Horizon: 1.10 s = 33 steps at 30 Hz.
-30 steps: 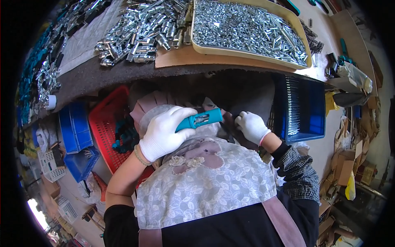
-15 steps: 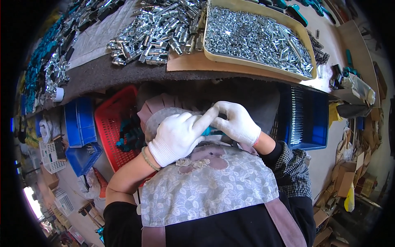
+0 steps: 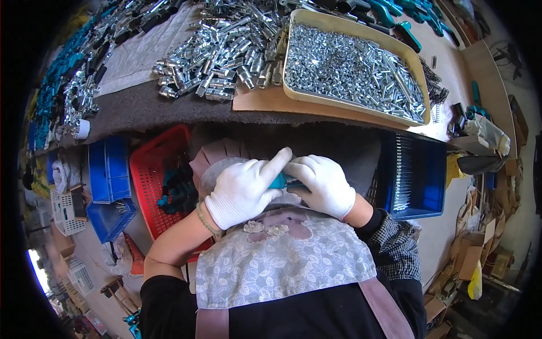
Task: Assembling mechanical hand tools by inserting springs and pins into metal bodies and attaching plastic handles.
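In white gloves, both my hands meet above my lap, below the bench edge. My left hand is closed round a teal part, its index finger stretched along the top. Most of that part is hidden by the glove, so its full shape does not show. From the other side my right hand pinches a small metal piece at the teal part's end. Whether that piece is joined to the teal part cannot be made out.
On the bench ahead lie a heap of metal fittings and a cream tray of small metal pieces. A red basket with teal parts stands at left, a blue bin with thin rods at right. Blue bins sit further left.
My hands have shifted slightly, and the right one has turned with its fingers lower. More of the teal part now shows between them. The bench appears a little lower in view.
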{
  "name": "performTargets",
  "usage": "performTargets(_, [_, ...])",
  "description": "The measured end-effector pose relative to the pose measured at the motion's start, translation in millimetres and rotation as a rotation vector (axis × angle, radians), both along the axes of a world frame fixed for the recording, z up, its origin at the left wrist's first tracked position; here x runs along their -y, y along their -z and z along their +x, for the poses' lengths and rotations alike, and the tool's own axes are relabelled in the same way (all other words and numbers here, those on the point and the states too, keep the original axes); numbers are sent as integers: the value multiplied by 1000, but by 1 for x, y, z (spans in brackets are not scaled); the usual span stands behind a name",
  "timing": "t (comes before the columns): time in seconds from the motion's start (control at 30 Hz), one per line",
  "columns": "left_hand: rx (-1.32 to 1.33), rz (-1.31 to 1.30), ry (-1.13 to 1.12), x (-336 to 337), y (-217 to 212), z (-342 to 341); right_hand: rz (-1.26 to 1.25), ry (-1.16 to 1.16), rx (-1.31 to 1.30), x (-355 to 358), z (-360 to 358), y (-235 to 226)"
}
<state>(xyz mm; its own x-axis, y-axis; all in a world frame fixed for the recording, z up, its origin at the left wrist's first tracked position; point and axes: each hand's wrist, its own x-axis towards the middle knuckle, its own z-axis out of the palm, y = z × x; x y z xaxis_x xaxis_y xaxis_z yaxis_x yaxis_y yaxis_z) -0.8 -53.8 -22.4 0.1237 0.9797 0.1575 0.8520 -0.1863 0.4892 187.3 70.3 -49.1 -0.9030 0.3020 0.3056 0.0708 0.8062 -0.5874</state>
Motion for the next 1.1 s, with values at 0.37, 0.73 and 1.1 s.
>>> performTargets(0.37, [323, -28, -152, -4, -4, -2, 56, -47, -207, -56, -16, -45])
performTargets(0.73, [220, 232, -22, -1, -10, 1, 166, 640, 124, -129, -29, -53])
performTargets(1.1, [1462, -219, -325, -18, -27, 2, -302, 582, -464, -87, -23, -62])
